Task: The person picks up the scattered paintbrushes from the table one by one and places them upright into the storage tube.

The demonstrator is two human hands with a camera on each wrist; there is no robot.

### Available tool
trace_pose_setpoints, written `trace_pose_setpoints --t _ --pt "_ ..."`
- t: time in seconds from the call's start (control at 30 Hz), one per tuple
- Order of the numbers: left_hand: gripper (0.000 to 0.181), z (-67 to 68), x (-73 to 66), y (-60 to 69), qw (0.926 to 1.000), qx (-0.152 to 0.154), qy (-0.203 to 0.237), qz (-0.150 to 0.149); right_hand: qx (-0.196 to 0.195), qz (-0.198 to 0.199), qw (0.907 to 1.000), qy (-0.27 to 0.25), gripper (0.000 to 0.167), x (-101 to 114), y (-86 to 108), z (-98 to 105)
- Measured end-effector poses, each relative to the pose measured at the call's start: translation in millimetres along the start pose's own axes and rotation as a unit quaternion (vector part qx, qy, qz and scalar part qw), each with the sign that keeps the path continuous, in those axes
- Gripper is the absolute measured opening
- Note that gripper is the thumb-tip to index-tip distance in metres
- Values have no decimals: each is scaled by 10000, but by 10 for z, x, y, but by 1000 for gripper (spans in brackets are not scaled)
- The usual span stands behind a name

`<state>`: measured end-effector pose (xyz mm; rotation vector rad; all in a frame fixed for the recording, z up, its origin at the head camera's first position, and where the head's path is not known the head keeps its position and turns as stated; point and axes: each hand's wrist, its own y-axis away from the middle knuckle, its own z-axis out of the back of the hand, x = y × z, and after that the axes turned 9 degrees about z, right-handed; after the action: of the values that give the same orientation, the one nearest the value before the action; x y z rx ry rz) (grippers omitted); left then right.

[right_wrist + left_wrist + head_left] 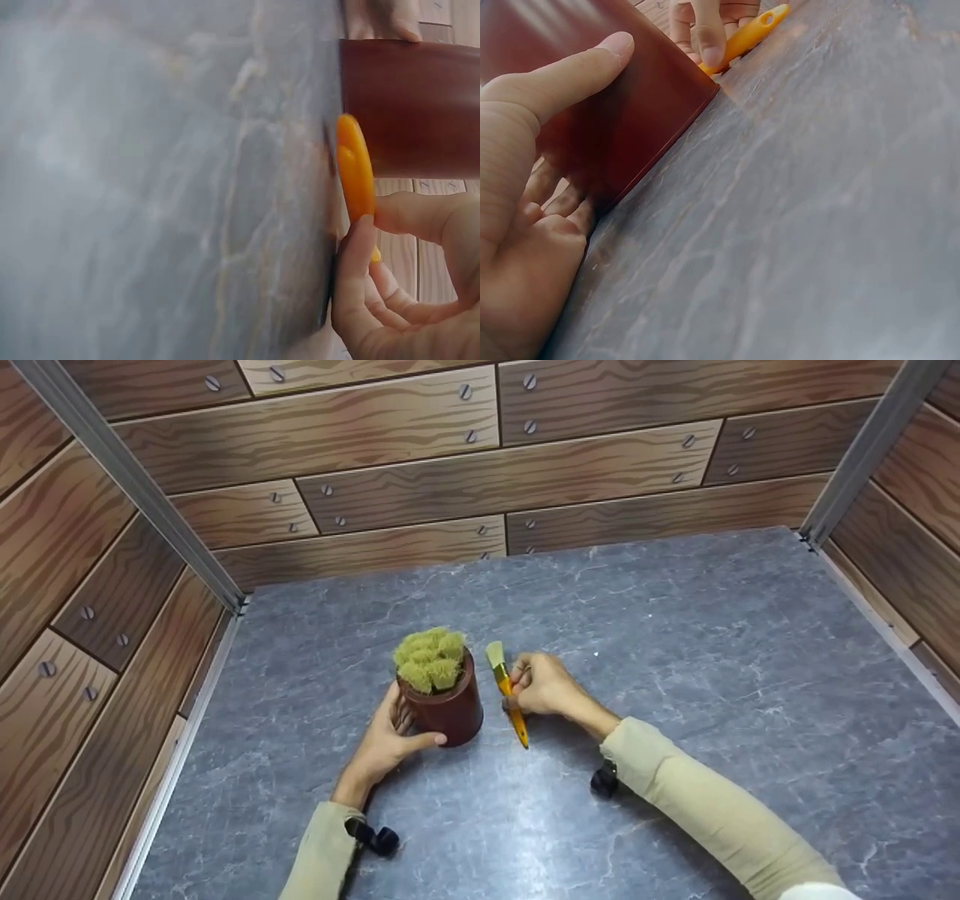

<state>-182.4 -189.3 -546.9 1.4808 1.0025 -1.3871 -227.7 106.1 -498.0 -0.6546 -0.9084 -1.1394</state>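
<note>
A dark red cylindrical cup (pixel 453 718) stands upright on the table, filled with several yellow-green bristle heads (pixel 430 656) that point up. My left hand (pixel 381 744) grips it from the left, thumb on the near side and fingers round the far side. Just right of the cup, my right hand (pixel 549 687) pinches a paintbrush (pixel 520 726) between thumb and fingers. Its orange handle (pixel 356 169) points toward me, and its pale bristles point away. In the left wrist view the handle's holed end (pixel 767 20) shows beyond the cup's base. The brush lies at or just above the tabletop; I cannot tell which.
The grey marbled table (pixel 675 637) spreads around both hands. Wood-patterned panels (pixel 405 431) wall it at the back and both sides, with grey metal posts (pixel 142 502) at the corners. Small dark devices (pixel 604 778) are strapped to both wrists.
</note>
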Motion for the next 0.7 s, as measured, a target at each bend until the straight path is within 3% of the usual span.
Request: trace_pose_setpoints --t 0.23,0.53,0.7 --pt "126 6 -2 -12 10000 2 16 -2 -56 119 9972 -740 25 89 39 130" --pt "128 12 17 -9 10000 -3 18 -43 -2 833 9830 -1635 25 358 92 361" --pt "130 -4 3 -18 10000 -18 29 23 -59 1157 9789 -1682 25 539 129 466"
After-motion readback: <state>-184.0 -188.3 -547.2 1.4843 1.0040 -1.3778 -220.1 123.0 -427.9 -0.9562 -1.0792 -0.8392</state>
